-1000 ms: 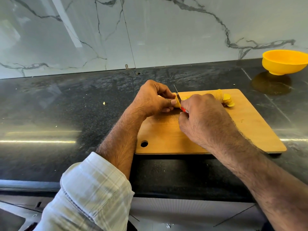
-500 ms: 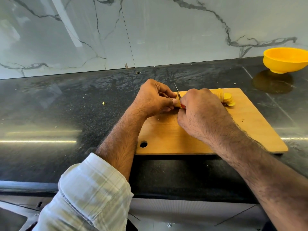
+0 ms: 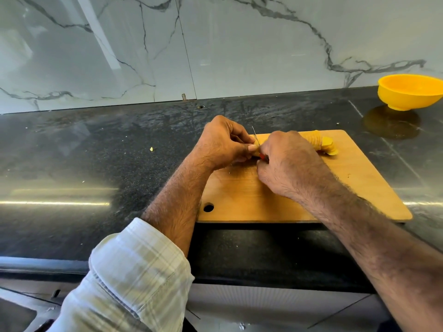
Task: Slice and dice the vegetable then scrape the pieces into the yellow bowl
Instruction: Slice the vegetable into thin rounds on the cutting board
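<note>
Last stub being sliced on the cutting board (image 3: 239,197)

The vegetable (image 3: 256,152) stub is pinched by the left hand (image 3: 223,144); the knife (image 3: 256,138) is gripped in the right hand (image 3: 287,161). Thin slices (image 3: 326,146), probably light and breakable, are fanned rightward; the yellow bowl (image 3: 410,94) is kept well apart.

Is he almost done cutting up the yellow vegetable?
Partly. A row of cut slices already lies on the cutting board. Right now the left hand holds the uncut end while the right hand works the knife. Dicing is left, and the yellow bowl sits apart, with no pieces visible inside.
</note>
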Available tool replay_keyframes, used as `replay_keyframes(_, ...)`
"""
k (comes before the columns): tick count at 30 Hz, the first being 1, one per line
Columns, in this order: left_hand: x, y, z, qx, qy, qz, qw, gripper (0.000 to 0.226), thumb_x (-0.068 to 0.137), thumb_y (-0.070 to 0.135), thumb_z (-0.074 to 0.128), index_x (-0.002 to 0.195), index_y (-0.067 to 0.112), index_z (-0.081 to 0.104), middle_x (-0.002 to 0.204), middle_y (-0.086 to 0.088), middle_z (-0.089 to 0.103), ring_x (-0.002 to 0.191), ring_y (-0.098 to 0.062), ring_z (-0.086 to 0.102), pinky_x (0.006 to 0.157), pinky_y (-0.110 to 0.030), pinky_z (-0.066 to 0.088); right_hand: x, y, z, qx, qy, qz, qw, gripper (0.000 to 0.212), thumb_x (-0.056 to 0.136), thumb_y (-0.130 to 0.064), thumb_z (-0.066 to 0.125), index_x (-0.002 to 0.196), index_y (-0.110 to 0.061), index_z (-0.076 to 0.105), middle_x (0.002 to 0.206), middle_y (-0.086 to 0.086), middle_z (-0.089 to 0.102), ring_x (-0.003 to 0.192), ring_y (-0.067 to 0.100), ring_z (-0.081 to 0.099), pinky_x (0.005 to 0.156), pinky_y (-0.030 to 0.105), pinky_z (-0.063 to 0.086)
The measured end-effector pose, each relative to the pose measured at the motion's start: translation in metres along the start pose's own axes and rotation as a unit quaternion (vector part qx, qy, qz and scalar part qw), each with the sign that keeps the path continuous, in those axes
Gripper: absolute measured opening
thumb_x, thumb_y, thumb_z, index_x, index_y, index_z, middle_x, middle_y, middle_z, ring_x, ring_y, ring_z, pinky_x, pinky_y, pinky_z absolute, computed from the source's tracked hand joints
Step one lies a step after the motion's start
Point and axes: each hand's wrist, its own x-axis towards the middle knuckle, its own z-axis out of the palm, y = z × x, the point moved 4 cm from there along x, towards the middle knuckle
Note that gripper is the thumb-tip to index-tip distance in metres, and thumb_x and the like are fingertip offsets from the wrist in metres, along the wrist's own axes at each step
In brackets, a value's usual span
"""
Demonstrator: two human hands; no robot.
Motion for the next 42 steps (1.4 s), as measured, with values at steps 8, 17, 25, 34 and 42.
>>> replay_keyframes(8,0.0,-0.001,0.0,-0.012,-0.003,-0.012,1.0,0.013,0.083,0.013,0.088,0.095,0.01,0.082,0.088,-0.006,0.08,0.083,-0.018,0.079,0.076,-0.034,0.066,-0.015,0.006,0.013,0.039,0.035,0.009,0.999,0.026,0.091,-0.034,0.067,0.112,-0.02,0.066,0.077,-0.003,0.042,0.067,0.014,0.043,0.051,0.025,0.032)
replay_keyframes(17,-0.003,-0.003,-0.001,-0.044,-0.002,-0.024,0.999,0.017,0.082,0.012,0.089,0.095,0.007,0.08,0.086,-0.01,0.08,0.082,-0.022,0.079,0.079,-0.037,0.066,-0.024,0.011,0.006,0.06,0.1,0.024,0.993,0.022,0.097,-0.039,0.057,0.105,-0.019,0.065,0.092,0.009,0.061,0.086,0.024,0.061,0.059,0.028,0.044)
replay_keyframes(25,-0.003,-0.001,0.0,-0.035,0.002,-0.031,0.999,0.015,0.084,0.011,0.085,0.098,0.007,0.08,0.086,-0.008,0.08,0.081,-0.019,0.079,0.074,-0.03,0.065,-0.024,0.005,0.003,0.055,0.113,0.012,0.992,0.027,0.1,-0.039,0.054,0.117,-0.022,0.067,0.093,0.005,0.063,0.083,0.02,0.061,0.061,0.027,0.045)
replay_keyframes(34,-0.003,0.0,0.0,-0.03,0.002,-0.029,0.999,0.013,0.085,0.01,0.085,0.095,0.005,0.08,0.087,-0.009,0.079,0.077,-0.015,0.078,0.07,-0.026,0.064,-0.024,-0.006,0.004,0.032,0.072,0.001,0.997,0.033,0.097,-0.038,0.063,0.123,-0.018,0.064,0.095,0.004,0.056,0.084,0.022,0.054,0.063,0.029,0.043)
replay_keyframes(42,-0.005,0.003,-0.001,-0.014,0.017,-0.025,0.999,0.01,0.084,0.013,0.086,0.091,0.007,0.081,0.082,-0.005,0.079,0.073,-0.013,0.077,0.064,-0.016,0.059,-0.009,-0.016,0.001,0.022,0.009,-0.004,1.0,0.044,0.09,-0.039,0.073,0.125,-0.016,0.059,0.113,0.011,0.064,0.099,0.031,0.065,0.08,0.039,0.059)
